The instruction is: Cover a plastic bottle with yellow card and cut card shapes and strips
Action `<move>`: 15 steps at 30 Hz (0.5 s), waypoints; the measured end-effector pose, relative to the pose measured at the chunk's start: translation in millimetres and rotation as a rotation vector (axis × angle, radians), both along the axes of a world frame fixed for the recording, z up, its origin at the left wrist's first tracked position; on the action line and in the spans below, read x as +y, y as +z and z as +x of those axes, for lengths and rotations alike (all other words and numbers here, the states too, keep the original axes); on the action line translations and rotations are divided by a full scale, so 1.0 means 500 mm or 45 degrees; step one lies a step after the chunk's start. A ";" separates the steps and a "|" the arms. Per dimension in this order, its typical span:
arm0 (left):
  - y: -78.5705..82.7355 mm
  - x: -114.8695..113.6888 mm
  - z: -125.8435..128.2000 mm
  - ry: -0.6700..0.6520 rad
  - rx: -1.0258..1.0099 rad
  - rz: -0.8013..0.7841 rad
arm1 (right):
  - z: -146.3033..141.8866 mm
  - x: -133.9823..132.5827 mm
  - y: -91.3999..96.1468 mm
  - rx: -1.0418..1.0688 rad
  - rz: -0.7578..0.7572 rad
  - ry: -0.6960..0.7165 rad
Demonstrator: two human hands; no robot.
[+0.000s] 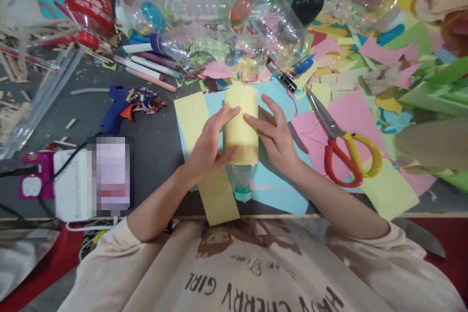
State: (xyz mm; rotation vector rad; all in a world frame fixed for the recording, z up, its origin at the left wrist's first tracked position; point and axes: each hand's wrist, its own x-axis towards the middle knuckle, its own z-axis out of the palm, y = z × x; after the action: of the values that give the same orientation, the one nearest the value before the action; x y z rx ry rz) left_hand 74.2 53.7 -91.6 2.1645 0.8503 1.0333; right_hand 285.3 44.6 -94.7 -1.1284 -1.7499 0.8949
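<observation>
On the far left of the worktop [157, 151] sits a white device [71, 185] with a dark cable attached. Behind it lies a blue glue gun [116, 106] beside paper scraps, and further back several marker pens [146, 64].

Along the far edge is a heap of clear plastic bottles [204, 5]. One at the left carries a red label [89, 0]. Those seen clearly look empty.

A long yellow paper strip [214, 190] lies left of centre and runs down to the near edge. Its middle passes under the left hand [209, 145].

The left hand is spread open, with fingers and thumb laid flat against the left side of the yellow paper wrap [241, 129].

The wrap covers the body of a bottle [241, 173], which lies on its side at the centre of the worktop on a light blue sheet [278, 195]. The bottle's long axis runs from far to near. Its neck and teal cap [242, 194] point at the person, and the cap is on. The bare clear neck shows no contents.

The right hand [277, 137] is also open. Its fingers are stretched out, with the tips touching the right side of the wrap.

Right of it, scissors [343, 148] with red and yellow handles lie closed on pink paper [353, 107], blades pointing away. Loose coloured paper covers the remainder, including green sheets [438, 90] at the far right.
</observation>
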 end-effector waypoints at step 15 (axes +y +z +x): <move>-0.001 -0.002 -0.002 0.156 0.074 0.005 | 0.000 -0.004 0.021 -0.132 0.597 0.167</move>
State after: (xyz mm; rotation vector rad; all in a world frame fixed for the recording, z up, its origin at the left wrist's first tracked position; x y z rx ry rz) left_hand 73.3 52.7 -92.1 2.1777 1.0197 1.0360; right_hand 285.2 42.6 -84.3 -0.7688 -2.0017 0.4652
